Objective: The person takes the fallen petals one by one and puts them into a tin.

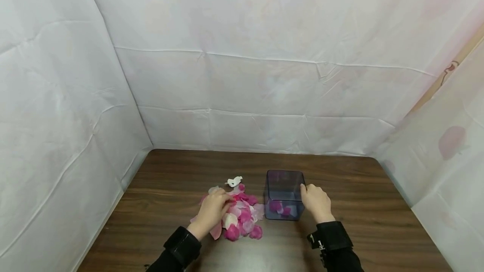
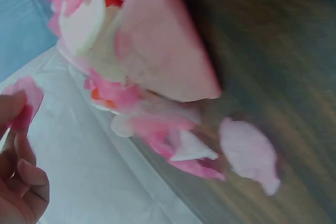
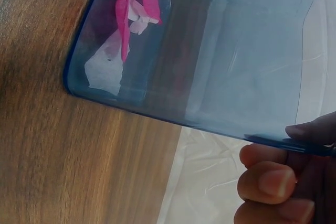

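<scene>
My left hand [image 1: 214,208] is over the left side of a loose heap of pink and white petals [image 1: 245,217]. In the left wrist view, its thumb and fingers pinch one pink petal [image 2: 32,98]. To the right of the heap stands a see-through blue-grey box [image 1: 284,196] with an open top. Several petals [image 3: 123,30] in pink and white lie at its bottom. My right hand [image 1: 316,201] grips the box's right wall at the rim, thumb on one side and curled fingers on the other.
A small white cut-out shape [image 1: 234,181] lies just behind the heap. The brown wooden table [image 1: 166,171] is bordered by white cloth walls [image 1: 257,87] at the back and sides. One pale pink petal [image 2: 249,153] lies apart from the heap.
</scene>
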`<state>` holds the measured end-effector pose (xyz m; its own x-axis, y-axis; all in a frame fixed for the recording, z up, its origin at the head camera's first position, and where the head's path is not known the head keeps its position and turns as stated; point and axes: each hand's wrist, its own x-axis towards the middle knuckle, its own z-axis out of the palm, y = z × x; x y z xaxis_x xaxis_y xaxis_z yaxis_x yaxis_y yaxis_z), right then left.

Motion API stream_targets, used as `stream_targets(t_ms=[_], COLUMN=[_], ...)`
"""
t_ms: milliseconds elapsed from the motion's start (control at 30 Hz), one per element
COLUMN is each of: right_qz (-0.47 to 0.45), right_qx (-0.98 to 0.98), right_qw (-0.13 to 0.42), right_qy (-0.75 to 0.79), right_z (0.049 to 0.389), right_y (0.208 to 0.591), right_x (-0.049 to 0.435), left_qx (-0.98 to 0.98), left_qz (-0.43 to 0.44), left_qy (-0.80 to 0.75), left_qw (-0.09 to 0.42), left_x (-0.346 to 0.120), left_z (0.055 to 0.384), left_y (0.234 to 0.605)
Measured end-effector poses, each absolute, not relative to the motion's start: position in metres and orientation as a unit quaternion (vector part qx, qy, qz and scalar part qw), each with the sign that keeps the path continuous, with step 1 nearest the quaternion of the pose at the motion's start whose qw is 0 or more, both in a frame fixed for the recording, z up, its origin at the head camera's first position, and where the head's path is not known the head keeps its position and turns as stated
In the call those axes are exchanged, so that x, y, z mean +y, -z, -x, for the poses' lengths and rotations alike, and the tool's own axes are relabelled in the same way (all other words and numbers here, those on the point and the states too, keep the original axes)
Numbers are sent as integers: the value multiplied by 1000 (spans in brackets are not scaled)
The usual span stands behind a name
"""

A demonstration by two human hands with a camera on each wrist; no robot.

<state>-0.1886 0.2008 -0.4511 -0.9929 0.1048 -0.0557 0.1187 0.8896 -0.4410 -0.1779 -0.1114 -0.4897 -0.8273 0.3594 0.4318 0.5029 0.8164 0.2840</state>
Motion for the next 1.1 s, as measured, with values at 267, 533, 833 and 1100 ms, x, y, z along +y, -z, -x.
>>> stream_targets(t_ms=[267, 533, 833, 1100], right_qz=[-53, -52, -56, -61], right_qx=[971, 971, 971, 970], right_qw=[18, 6, 2, -2], right_qy=[233, 232, 233, 234], right_z=[187, 187, 189, 190], right_y=[450, 450, 452, 451], right_x=[200, 201, 200, 201], left_qx=[-920, -888, -890, -898], left_qz=[235, 258, 295, 318], left_qy=[275, 355, 335, 300], left_qw=[148, 138, 91, 54], left_x=[-89, -37, 19, 41], left_z=[187, 201, 215, 217], left_y=[464, 439, 419, 424])
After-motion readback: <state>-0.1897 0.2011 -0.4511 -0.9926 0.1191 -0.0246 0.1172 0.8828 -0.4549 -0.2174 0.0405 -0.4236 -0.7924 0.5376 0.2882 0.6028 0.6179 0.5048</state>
